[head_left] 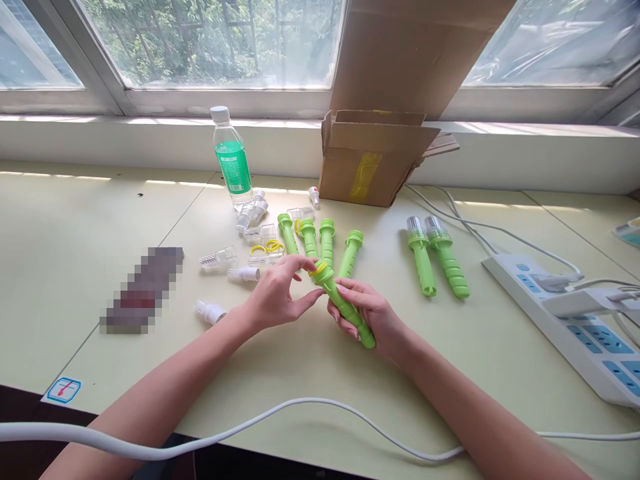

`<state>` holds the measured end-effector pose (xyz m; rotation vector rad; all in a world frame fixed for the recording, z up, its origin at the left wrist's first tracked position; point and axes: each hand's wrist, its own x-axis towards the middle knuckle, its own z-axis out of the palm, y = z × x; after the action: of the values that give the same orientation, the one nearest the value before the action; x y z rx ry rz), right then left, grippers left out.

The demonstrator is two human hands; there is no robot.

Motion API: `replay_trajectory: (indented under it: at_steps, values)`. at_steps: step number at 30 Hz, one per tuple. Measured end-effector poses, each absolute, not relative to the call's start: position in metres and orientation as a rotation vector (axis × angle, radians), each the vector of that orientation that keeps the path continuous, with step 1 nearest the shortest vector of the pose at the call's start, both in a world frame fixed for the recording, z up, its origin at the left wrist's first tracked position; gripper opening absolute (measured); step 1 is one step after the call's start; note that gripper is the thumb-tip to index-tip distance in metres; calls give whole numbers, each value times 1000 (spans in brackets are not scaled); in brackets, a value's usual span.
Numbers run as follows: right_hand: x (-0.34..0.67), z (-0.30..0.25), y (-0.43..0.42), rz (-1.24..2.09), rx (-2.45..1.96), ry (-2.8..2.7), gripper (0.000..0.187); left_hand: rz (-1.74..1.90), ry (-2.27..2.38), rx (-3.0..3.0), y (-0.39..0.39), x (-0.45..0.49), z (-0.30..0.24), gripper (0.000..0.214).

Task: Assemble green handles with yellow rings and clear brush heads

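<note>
My right hand (367, 313) is wrapped round a green plastic handle (345, 307) lying slantwise over the table. My left hand (277, 293) pinches a yellow ring (319, 269) at the handle's threaded top end. Just behind lie several more green handles (320, 241) side by side. Loose yellow rings (267, 247) and clear plastic caps (219, 257) are scattered left of them. Two assembled green handles with clear caps (437, 260) lie to the right.
A green-labelled water bottle (231, 160) stands behind the parts. An open cardboard box (373, 157) leans at the windowsill. A white power strip (570, 327) with plugs lies at right. A white cable (300, 407) crosses the near table edge. A blurred dark object (143, 290) lies at left.
</note>
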<state>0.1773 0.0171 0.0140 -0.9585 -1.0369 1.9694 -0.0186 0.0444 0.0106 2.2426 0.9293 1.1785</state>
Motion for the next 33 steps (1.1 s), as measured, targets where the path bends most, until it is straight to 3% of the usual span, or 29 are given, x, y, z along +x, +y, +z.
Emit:
replay_trajectory:
  at_steps: [10, 23, 33]
  values:
    - [171, 14, 15, 1830, -1119, -1133, 36, 1188, 1067, 2199, 45, -16, 8, 24]
    - [172, 15, 17, 1842, -1006, -1146, 29, 1177, 1062, 2191, 45, -17, 13, 25]
    - [171, 17, 16, 1893, -998, -1206, 35, 1202, 1046, 2176, 47, -18, 13, 21]
